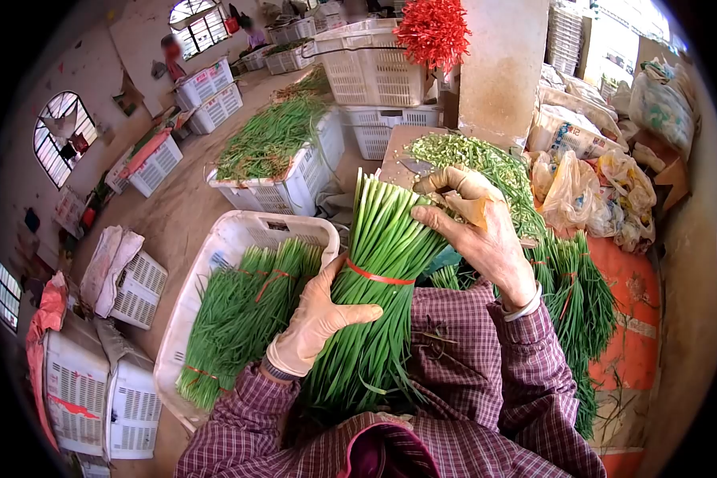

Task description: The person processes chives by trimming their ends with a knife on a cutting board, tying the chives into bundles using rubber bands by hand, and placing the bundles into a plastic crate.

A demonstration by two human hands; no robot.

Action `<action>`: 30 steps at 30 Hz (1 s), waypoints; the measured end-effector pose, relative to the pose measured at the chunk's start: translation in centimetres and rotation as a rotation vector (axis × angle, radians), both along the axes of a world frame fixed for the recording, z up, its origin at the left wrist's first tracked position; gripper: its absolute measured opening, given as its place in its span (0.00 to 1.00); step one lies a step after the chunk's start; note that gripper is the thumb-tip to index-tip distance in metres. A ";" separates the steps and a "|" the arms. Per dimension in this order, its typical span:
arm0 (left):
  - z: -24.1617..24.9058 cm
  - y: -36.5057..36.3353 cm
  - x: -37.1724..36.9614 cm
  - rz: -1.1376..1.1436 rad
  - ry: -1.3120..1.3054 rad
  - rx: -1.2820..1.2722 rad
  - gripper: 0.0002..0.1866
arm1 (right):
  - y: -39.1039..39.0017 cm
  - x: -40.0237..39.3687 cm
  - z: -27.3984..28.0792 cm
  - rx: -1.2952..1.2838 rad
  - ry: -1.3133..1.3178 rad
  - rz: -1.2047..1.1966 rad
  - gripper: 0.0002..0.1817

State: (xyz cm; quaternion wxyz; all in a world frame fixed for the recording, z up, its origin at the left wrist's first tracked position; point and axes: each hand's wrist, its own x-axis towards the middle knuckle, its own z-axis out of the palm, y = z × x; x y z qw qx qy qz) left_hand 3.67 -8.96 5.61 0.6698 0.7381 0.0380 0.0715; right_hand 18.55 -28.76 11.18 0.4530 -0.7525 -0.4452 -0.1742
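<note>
A thick bunch of green chives (382,295), tied with a red band (381,272), stands upright over my lap with its pale cut ends up. My left hand (315,323), in a tan glove, wraps around its left side near the band, the thumb lying across the front. My right hand (486,231), gloved only over some fingers, has its thumb and curled fingers on the stems at the upper right of the bunch. The leafy ends hang down against my checked sleeve and lap. More tied chives (251,311) lie in a white crate (175,350) on my left.
Chopped stem ends (454,151) are heaped on a board behind my right hand. Tied bunches (573,295) lie to the right on a red surface (625,295). Loose greens (271,135) fill a crate ahead. Stacked crates (374,64) and plastic bags (589,195) stand farther back.
</note>
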 end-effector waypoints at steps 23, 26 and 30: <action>-0.5 -0.6 0.1 -0.009 0.069 -0.189 0.45 | -0.6 4.4 0.0 0.126 -0.800 -0.677 0.05; -0.8 0.5 -0.1 0.003 0.111 -0.205 0.45 | -7.9 8.9 1.5 0.206 -0.724 -0.938 0.08; -0.9 0.9 0.3 0.167 -0.029 -0.228 0.45 | -13.3 11.5 -2.1 0.200 -0.182 -0.835 0.26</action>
